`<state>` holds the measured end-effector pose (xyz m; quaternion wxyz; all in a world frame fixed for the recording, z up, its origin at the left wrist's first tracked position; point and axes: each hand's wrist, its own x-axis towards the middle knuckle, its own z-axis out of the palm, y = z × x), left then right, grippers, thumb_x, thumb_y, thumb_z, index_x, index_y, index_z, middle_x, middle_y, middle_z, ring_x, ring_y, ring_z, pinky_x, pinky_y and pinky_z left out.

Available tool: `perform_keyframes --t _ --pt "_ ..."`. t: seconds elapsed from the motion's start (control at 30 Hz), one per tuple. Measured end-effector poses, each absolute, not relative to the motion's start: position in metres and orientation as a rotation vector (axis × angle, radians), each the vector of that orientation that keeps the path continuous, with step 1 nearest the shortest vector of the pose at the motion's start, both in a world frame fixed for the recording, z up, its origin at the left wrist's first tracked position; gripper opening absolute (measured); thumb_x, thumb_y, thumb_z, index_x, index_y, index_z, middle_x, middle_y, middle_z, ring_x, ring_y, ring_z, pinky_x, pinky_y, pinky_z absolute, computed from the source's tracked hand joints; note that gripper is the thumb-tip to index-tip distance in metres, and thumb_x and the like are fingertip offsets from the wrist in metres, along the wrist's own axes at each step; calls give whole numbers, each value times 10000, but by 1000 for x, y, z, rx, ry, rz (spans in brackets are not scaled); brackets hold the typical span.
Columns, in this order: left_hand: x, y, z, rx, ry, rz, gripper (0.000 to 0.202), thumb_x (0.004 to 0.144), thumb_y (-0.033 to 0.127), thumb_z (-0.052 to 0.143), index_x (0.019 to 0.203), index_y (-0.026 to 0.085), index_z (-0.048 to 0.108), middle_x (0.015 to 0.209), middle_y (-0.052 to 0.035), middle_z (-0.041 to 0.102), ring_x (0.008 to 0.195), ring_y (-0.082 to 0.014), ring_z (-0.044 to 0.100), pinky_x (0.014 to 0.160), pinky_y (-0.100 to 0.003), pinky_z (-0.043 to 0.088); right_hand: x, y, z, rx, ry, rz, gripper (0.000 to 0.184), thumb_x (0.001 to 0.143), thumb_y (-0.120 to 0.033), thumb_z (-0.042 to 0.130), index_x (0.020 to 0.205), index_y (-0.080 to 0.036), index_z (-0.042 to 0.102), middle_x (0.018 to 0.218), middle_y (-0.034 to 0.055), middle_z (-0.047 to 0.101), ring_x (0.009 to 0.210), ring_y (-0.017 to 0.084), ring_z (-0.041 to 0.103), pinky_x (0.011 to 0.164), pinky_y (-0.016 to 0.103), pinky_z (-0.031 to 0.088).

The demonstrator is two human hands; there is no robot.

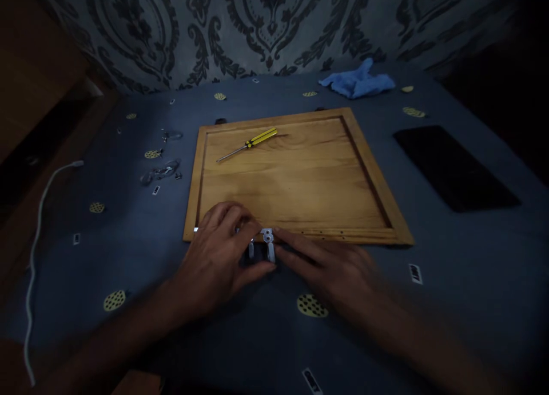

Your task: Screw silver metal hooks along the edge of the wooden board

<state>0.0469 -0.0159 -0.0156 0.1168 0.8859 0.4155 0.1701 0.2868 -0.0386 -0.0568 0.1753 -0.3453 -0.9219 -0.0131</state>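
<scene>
A wooden panel with a raised frame (pixel 377 178) lies flat on the patterned blue cloth. At its near edge is a small shiny metal bracket (pixel 268 235), with a figure-eight-shaped plate and a prong hanging over the edge. My left hand (pixel 218 246) closes around the bracket from the left, its thumb below and its fingers above; part of the metal is hidden under them. From the right, the fingertips of my right hand (pixel 334 263) grip the bracket's side. A yellow-and-black screwdriver (pixel 261 138) rests on the panel, its shaft pointing left.
Small metal hardware in clear bags (pixel 160 171) lies left of the panel. At the back is a crumpled blue cloth (pixel 358 80); a black flat object (pixel 457 169) lies to the right. A white cable (pixel 34 269) runs down the left side.
</scene>
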Motion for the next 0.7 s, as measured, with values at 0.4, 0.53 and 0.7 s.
perform_keyframes --t 0.4,0.53,0.7 --pt "25 -6 16 2591 1355 640 218 1058 361 572 1179 198 651 1237 -113 655 1225 -301 571 1023 -497 515 283 -37 -46 -1007 -2594 9 606 811 82 485 1288 -228 694 1391 57 718 816 201 774 586 351 604" --pt "20 1 17 2529 1442 704 169 1058 247 532 1117 203 684 1179 -85 670 1175 -268 600 985 -440 525 282 -36 -44 -1022 -2593 -8 599 817 94 476 1268 -235 694 1385 41 723 864 176 776 613 309 600" --pt "22 3 9 2518 1425 690 194 1052 212 513 1083 189 704 1139 -84 681 1142 -258 601 983 -423 527 280 -36 -43 -1011 -2571 -41 616 801 104 408 1215 -235 712 1379 10 728 723 150 750 540 320 561"
